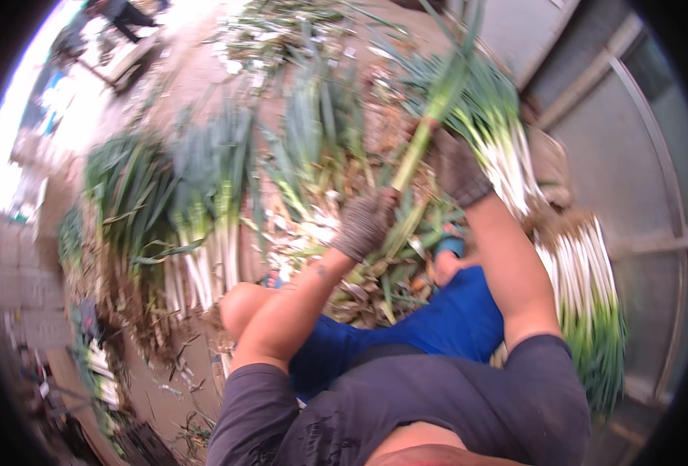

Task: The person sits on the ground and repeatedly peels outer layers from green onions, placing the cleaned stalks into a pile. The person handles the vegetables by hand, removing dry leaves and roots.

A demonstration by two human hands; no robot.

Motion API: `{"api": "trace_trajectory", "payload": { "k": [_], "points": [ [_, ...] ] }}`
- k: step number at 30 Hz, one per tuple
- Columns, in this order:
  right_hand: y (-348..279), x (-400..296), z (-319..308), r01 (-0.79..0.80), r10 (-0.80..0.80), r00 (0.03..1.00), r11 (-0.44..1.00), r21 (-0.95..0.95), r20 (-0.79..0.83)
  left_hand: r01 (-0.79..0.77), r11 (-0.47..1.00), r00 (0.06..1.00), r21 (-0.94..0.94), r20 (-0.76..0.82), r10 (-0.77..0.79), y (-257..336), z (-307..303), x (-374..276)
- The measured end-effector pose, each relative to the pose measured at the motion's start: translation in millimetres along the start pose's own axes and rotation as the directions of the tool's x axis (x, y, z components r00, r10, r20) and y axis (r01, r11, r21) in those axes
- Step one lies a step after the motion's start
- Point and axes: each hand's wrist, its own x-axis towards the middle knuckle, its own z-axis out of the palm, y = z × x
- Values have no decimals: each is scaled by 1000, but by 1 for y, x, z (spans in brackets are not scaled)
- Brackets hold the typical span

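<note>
A single large green onion stalk [417,151] slants up and away in front of me, its green leaves at the far end. My right hand [457,163], in a dirty knit glove, grips it partway along. Around its lower end close the fingers of my left hand [367,224], gloved the same way. Between my legs lies a heap of peeled leaves and skins [373,291]. Beside my right arm is a bundle of onions with white shanks [495,140]. The stalk's root end is hidden by my left hand.
Another onion stack [583,279] lies at my right by a metal-framed panel wall [618,175]. Untrimmed onions with soil on the roots [128,204] lie to the left, more [320,122] ahead. A cart [128,64] and a person [125,14] are at far left.
</note>
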Motion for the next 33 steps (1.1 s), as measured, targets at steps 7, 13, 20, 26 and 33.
{"api": "trace_trajectory", "payload": {
  "k": [7, 13, 20, 26, 33],
  "points": [
    [9, 2, -5, 47, -41, 998, 991, 122, -51, 220, 940, 975, -260, 43, -216, 12, -11, -5],
    [10, 3, -10, 33, -21, 995, 990, 136, -94, 172, 950, 985, -261, 60, -162, 17, -11, -8],
    [5, 2, -26, -16, -157, 957, 809, 587, 243, 335, 800, 942, -498, 182, -281, -7, -11, 6],
    [-13, 13, -56, 137, -151, 988, 793, 594, -26, 310, 836, 829, 453, 302, -470, -96, -15, -10],
    [0, 15, -39, 289, -107, 941, 751, 594, -322, -99, 893, 944, 438, -244, 224, 22, -31, 12]
  ]
}}
